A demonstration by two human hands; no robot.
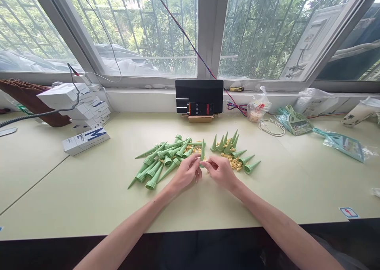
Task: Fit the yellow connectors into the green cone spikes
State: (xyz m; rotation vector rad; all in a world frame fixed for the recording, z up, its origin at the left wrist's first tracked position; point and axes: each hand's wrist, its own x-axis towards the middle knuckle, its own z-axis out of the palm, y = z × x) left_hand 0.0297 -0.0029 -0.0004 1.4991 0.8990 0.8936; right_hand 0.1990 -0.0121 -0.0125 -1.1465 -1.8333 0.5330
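Observation:
Between both hands, a green plastic watering spike [202,150] stands with its point upward. My left hand [189,169] is closed round its lower part. My right hand [220,170] is closed in a pinch against the base, where a small yellow valve [204,161] partly shows between the fingertips. Left of the hands lies a heap of green spikes [166,153], several with their wide ribbed caps toward me. To the right, several spikes [228,145] stand point up and a few others [251,166] lie on their sides. Loose yellow valves [236,164] are piled among them.
A phone [200,109] leans on a black tablet [199,92] at the back of the table [190,210]. White boxes [86,140] are at the left. At the right are a plastic bag [259,105], a coiled white cable [271,128] and small dustpan sets [341,143].

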